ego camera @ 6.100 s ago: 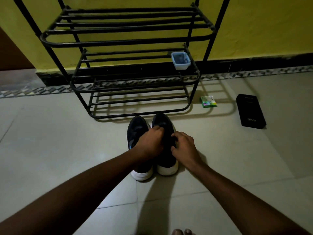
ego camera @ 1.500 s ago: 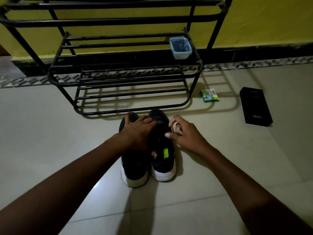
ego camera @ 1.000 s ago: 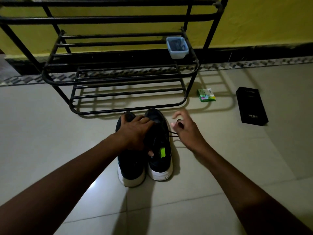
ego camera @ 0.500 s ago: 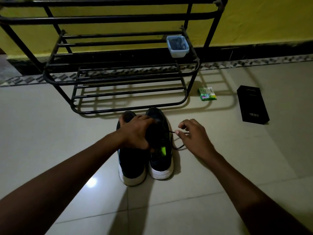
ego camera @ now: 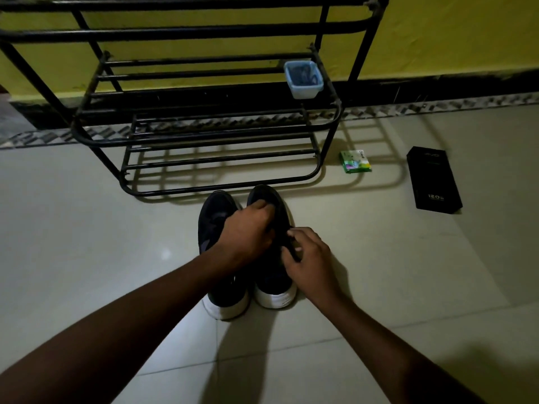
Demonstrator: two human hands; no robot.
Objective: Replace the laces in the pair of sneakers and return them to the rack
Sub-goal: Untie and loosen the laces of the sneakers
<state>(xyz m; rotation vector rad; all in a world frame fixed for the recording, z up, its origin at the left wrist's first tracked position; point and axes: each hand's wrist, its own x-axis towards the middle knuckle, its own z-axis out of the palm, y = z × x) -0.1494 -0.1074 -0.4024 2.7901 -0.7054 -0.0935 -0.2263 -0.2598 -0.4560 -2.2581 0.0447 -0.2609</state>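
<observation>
Fingers (ego camera: 259,207) of the left hand (ego camera: 248,231): curled down and pressed together over the lacing area of the right-side sneaker (ego camera: 274,279), gripping its upper; the tips are lost against the dark fabric.
Fingers (ego camera: 297,233) of the right hand (ego camera: 310,259): curled, forefinger and thumb pinching a dark lace (ego camera: 291,248) at that sneaker's outer edge; how the lace runs cannot be told in the dim light.
Right-side sneaker: dark upper, white sole, upright on the floor (ego camera: 87,228), heel toward the person, toe just short of the rack's bottom rail.
Left-side sneaker (ego camera: 214,217): same make, touching its partner along the side, upright, partly covered by the left forearm.
Rack (ego camera: 204,135): black metal tube, several barred shelves, standing at the wall edge of the floor.
Container (ego camera: 303,80): small, pale blue plastic, lidless, on a middle shelf at its right end; dark contents, not identifiable.
Green box (ego camera: 355,161): small, flat on the floor just beside the rack's right foot.
Black box (ego camera: 434,179): oblong, flat on the floor, farther right and well apart from the sneakers.
Wall (ego camera: 437,39): yellow, with a dark skirting.
</observation>
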